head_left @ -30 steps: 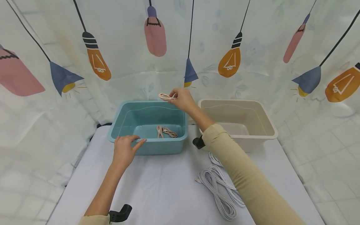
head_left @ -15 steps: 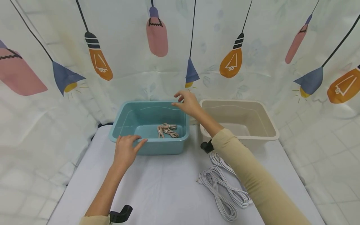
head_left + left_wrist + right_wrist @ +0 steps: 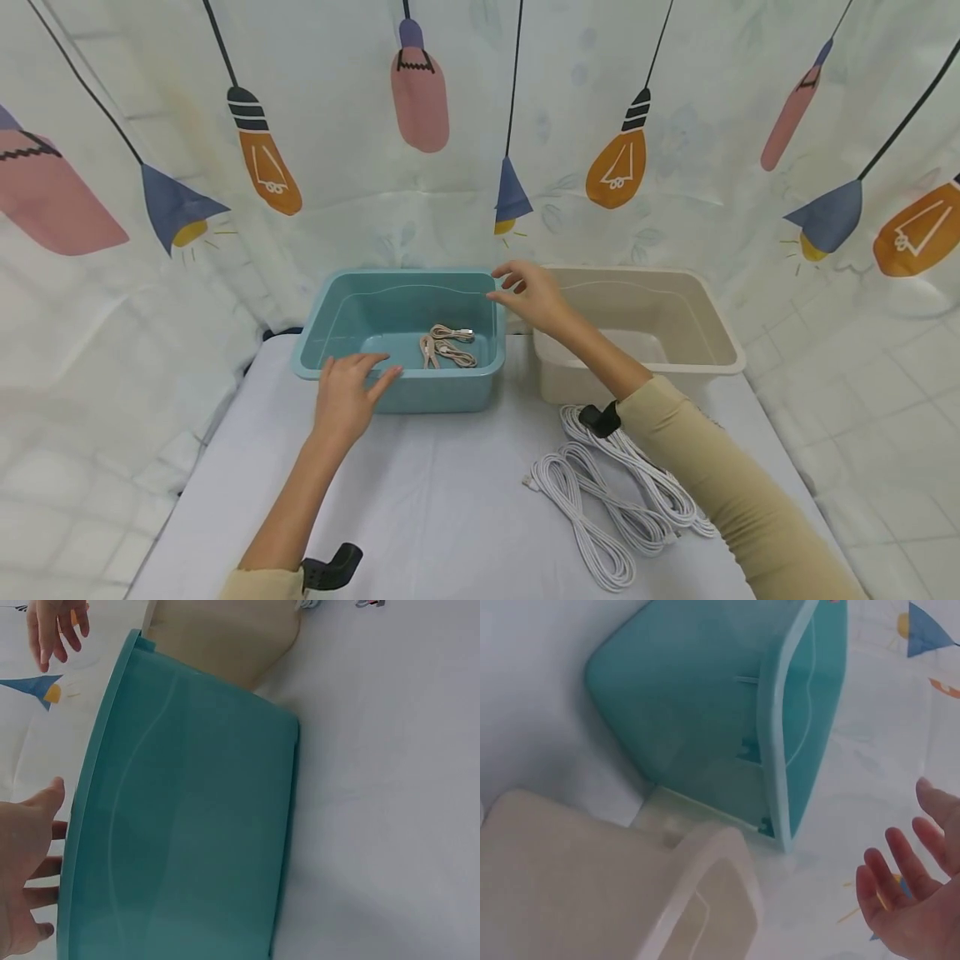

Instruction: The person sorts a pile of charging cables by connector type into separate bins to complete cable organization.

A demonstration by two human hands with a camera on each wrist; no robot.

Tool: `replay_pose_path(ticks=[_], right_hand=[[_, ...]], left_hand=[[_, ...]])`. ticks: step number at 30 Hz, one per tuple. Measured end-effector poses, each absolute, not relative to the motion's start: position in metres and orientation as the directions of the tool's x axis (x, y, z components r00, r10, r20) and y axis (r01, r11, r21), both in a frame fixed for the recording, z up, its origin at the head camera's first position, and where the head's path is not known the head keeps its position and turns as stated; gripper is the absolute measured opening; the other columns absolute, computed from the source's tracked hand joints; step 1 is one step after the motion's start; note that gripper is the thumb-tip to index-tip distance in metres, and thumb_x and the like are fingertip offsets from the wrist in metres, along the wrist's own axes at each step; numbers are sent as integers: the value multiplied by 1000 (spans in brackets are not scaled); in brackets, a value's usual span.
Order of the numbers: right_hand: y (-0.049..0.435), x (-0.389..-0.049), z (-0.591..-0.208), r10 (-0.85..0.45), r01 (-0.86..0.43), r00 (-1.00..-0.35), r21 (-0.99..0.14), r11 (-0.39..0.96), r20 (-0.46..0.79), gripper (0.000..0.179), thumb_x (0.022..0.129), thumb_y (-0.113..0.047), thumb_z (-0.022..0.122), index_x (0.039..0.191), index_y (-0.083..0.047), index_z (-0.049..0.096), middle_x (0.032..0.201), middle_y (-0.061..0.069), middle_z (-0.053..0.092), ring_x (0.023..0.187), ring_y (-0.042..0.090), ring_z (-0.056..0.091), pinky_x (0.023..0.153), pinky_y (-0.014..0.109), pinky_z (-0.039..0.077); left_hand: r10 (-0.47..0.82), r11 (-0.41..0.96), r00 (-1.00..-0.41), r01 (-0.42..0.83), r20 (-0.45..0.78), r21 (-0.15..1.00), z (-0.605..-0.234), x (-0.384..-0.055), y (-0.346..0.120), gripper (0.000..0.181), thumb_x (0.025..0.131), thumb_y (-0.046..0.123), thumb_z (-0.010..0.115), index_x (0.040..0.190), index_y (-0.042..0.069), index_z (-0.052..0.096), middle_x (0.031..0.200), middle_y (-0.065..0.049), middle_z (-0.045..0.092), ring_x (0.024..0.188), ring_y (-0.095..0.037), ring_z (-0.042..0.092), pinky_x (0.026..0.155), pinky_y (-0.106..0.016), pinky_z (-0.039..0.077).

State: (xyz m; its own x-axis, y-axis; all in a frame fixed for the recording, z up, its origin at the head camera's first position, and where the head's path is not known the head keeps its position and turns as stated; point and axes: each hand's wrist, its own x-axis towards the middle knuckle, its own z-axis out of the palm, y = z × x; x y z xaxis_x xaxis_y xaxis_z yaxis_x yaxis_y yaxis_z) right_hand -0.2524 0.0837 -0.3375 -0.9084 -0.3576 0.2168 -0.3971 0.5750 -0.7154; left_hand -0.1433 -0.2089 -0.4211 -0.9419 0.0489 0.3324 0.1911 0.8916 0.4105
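White cloth covers the surface in front of me; twelve o'clock is straight ahead. Closest to me come my tan sleeves, with a black wrist mount at each cuff. At two o'clock, partly under my right forearm, lie long coiled white cables, overlapping one another.

At eleven o'clock my left hand is at the near rim of the teal tub. Its fingers are loosely spread, the thumb apart, and they grip nothing; whether they touch the rim I cannot tell. Three small bundles of beige cable rest on that tub's floor, toward its four o'clock, close together.

At one o'clock stands the cream tub, just beside the teal one. Just past twelve my right hand hangs by the teal tub's two o'clock corner, its fingers parted, softly bent, pinching nothing.

Farthest off, a pale sheet hangs across, printed with orange bulbs and blue lampshades.
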Motion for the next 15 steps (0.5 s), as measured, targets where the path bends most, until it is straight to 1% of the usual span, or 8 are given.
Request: replay_pose_path(ticks=[5,8,15], right_hand=[[100,-239,-341,-365,-421,-899,-703,573,242,36,99,-14,75,130,2,67,123,24,71,109,39,68,97,52,57],[108,-230,-344,-365,-442,-891,-691,572,268,35,98,-13,76,129,2,69,120,23,72,107,38,69,96,52,57],[126,-211,-353,-356,-487,-872,-665,566,337,32,94,-10,80,123,2,72,109,22,75,99,37,72,89,51,60]], left_hand=[[62,885,-935,213,349,414,-421,-145,-203,40,99,27,76,126,-3,73,126,-25,72,126,-48,63,117,-74,31],[72,880,-930,230,361,415,-420,-146,-199,40,98,26,77,125,-2,74,125,-25,73,125,-47,63,117,-74,32],[94,866,-917,267,387,424,-419,-150,-187,38,97,25,78,125,-1,74,122,-23,74,123,-45,65,117,-73,32]])
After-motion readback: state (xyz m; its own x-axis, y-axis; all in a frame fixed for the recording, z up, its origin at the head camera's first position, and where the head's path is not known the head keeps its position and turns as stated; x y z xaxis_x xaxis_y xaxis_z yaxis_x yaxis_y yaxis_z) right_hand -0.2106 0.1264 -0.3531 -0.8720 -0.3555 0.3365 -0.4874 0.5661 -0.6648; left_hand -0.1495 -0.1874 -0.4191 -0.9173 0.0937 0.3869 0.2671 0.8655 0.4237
